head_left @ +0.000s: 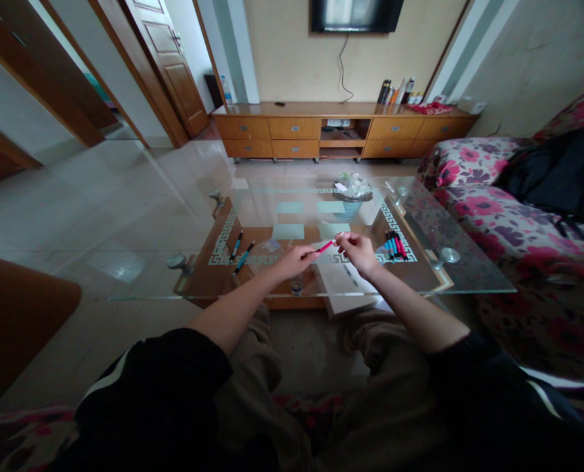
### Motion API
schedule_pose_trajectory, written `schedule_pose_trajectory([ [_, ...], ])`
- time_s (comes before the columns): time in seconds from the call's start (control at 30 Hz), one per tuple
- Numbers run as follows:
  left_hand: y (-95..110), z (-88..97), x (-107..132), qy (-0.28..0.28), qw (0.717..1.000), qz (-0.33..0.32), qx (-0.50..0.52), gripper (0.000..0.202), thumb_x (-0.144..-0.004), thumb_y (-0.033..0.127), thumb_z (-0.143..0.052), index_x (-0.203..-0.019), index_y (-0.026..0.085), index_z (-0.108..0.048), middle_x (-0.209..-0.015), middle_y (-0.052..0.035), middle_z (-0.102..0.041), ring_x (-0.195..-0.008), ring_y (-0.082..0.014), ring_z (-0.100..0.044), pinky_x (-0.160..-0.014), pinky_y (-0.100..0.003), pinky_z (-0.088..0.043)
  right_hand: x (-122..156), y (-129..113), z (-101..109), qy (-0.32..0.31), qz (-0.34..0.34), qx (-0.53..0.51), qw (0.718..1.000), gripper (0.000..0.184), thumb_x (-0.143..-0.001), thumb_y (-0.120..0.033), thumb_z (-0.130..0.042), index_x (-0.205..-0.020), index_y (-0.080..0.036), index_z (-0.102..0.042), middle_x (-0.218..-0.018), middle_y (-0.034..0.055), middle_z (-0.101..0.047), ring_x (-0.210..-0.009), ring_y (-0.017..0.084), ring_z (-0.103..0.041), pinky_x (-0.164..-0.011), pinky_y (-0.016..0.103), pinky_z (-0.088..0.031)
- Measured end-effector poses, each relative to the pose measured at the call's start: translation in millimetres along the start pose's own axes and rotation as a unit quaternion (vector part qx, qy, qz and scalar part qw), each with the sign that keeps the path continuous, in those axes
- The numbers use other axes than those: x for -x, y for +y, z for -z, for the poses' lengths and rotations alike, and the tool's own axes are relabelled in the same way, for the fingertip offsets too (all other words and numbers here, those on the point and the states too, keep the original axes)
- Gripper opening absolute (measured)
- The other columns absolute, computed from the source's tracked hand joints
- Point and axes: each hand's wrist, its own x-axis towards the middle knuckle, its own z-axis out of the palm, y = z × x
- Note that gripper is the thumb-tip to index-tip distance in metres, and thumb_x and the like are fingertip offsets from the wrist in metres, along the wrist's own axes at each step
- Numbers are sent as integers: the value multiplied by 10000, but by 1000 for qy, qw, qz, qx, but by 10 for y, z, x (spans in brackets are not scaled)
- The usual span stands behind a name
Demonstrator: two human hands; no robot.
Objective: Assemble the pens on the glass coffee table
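Note:
Over the glass table, a red pen (327, 246) is held slantwise between my two hands. My left hand (297, 260) is closed, its fingers pinching the pen's dark left end. My right hand (359, 252) pinches the other end, where a small pale tip shows; whether that tip is a separate part I cannot tell. To the left, a blue-and-black pen (236, 245) and another blue-and-black pen (244, 257) lie apart on the table. Right of my right hand, several blue and red pens (396, 246) lie side by side in a group.
The glass tabletop (468, 278) has a sharp front edge near my knees. Around it are a bag-lined wastebasket (351, 208), a white box (338, 288) seen through the glass, and a small clear glass (296, 286). A flowered sofa (488, 210) stands at right.

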Motion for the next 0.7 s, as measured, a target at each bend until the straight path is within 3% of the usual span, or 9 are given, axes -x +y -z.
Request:
schedule_pose_trajectory([
  [0.3, 3, -23, -39, 12, 999, -28, -34, 309, -938, 370, -597, -761, 138, -699, -728, -28, -633, -684, -131, -535, -654, -244, -371, 17, -28, -29, -3, 18, 27, 999, 462, -760, -657, -736, -780, -196, -711, -815, 48, -705, -665, 152, -591, -585, 275, -492],
  [0.37, -17, -50, -38, -5, 1000, -17, -23, 262, -921, 353, -610, -813, 139, -715, -696, -12, -617, -643, -122, -518, -626, -239, -363, 20, -10, -41, -13, 27, 34, 999, 456, -770, -654, -730, -791, -199, -719, -792, 42, -701, -673, 160, -599, -618, 287, -506],
  [0.5, -25, -88, -25, -16, 1000, -11, 23, 279, -885, 299, -637, -1104, 142, -709, -707, 23, -602, -589, -101, -493, -589, -222, -361, 23, 28, -58, -42, 47, 50, 997, 452, -799, -653, -707, -819, -201, -730, -757, 22, -687, -668, 160, -592, -647, 290, -497],
  [0.7, 51, -68, -8, -38, 999, -13, 2, 203, -877, 289, -644, -1014, 149, -700, -711, 18, -633, -621, -109, -530, -619, -220, -388, 36, 31, -73, -50, 58, 65, 995, 449, -792, -649, -706, -811, -201, -728, -744, 5, -682, -659, 146, -576, -649, 272, -477],
])
